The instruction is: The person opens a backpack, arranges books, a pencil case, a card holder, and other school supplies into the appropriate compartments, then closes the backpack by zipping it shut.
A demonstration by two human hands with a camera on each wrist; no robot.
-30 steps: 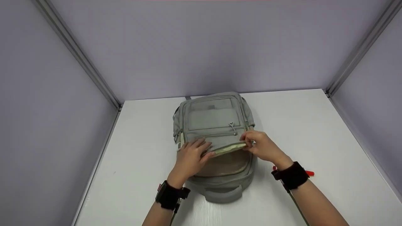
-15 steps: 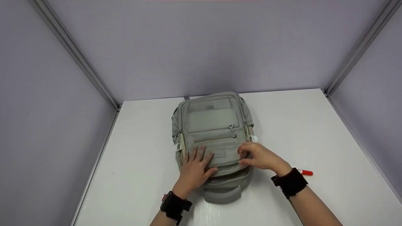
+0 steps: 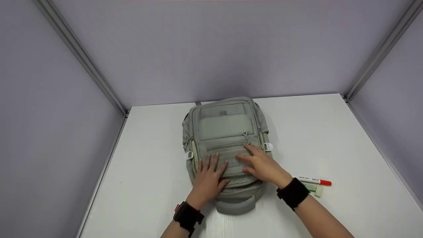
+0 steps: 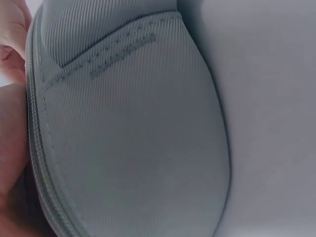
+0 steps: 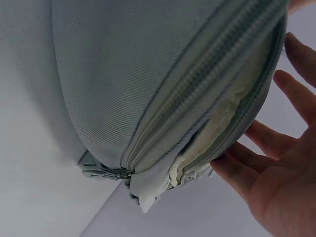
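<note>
Across the lower two thirds of the head view spreads a white table [image 3: 330, 132], walled in by pale purple panels with grey metal rails running down the upper left and upper right corners. At the centre of the frame a grey-green backpack [image 3: 226, 129] lies flat on the table, front panel up, its carry handle [image 3: 235, 205] at the lower edge nearest the person and its base toward the back wall. Its front pocket has a zip with a pull near the middle, and small white clips show on both side edges.

Both hands lie on the lower part of the bag's front. The left hand [image 3: 210, 177], just left of centre, rests palm down with fingers straight and slightly spread, holding nothing. The right hand [image 3: 262, 165], just right of centre, also lies flat with fingers extended toward the pocket zip, gripping nothing; in the right wrist view its fingers [image 5: 291, 158] stand straight beside the bag's partly open zip, where cream lining shows. Black bands wrap both wrists.

At the lower right, near the right wrist, lie a white marker with a red cap [image 3: 314, 181] and, just beside it, two small pale green pieces [image 3: 314, 188].
</note>
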